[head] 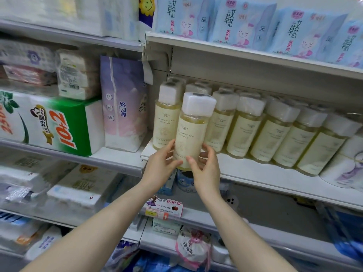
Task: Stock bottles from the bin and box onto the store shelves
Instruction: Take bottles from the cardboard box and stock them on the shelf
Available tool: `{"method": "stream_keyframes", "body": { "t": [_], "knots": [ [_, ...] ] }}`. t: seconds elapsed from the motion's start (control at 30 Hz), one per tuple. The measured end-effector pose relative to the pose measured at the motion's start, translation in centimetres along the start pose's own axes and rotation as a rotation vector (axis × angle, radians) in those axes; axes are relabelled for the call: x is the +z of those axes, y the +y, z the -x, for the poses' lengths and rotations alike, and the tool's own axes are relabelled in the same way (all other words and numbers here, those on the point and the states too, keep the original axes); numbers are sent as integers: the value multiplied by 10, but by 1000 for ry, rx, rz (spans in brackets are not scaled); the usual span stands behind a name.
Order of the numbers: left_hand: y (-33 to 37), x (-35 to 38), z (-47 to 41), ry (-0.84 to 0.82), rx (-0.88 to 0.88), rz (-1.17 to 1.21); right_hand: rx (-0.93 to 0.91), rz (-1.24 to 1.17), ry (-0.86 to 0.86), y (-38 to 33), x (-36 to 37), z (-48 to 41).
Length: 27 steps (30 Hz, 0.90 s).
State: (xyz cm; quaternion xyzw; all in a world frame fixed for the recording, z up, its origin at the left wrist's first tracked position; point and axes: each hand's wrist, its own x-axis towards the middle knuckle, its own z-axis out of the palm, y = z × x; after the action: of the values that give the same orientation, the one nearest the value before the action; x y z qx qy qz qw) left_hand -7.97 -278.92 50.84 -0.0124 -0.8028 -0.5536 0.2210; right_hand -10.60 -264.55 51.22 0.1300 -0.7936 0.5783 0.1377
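My left hand (160,165) and right hand (207,173) grip the base of a clear plastic bottle (193,116) of yellow liquid. Its cream label (189,140) reads "AMINO ACID FRAGRANCE".

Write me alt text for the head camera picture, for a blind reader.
The person's left hand and right hand hold a pale yellow bottle, white-capped, at the front edge of a store shelf, beside a row of matching bottles. Tissue packs sit further left.

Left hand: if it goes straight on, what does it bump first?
Probably the pale yellow plastic bottle with a white cap at the row's left end. The left hand holds a matching bottle; depth is unclear.
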Motion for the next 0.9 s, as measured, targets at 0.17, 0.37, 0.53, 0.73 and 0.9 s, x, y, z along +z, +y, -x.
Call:
{"method": "stream_keyframes", "body": {
  "t": [0.17,0.37,0.53,0.73,0.9],
  "knots": [
    [-1,13,-1,64,33,-76,61,-65,-81,0,-8,-16],
    [1,21,-12,13,0,-183,106,-13,-137,7,-4,-40],
    [-3,23,-22,-11,-3,-256,117,19,-182,9,-3,-53],
    [-4,28,-24,0,-27,-251,130,1,-238,10,-12,-59],
    [1,39,-10,125,-10,-287,92,0,-265,12,-26,-52]
  ]
}}
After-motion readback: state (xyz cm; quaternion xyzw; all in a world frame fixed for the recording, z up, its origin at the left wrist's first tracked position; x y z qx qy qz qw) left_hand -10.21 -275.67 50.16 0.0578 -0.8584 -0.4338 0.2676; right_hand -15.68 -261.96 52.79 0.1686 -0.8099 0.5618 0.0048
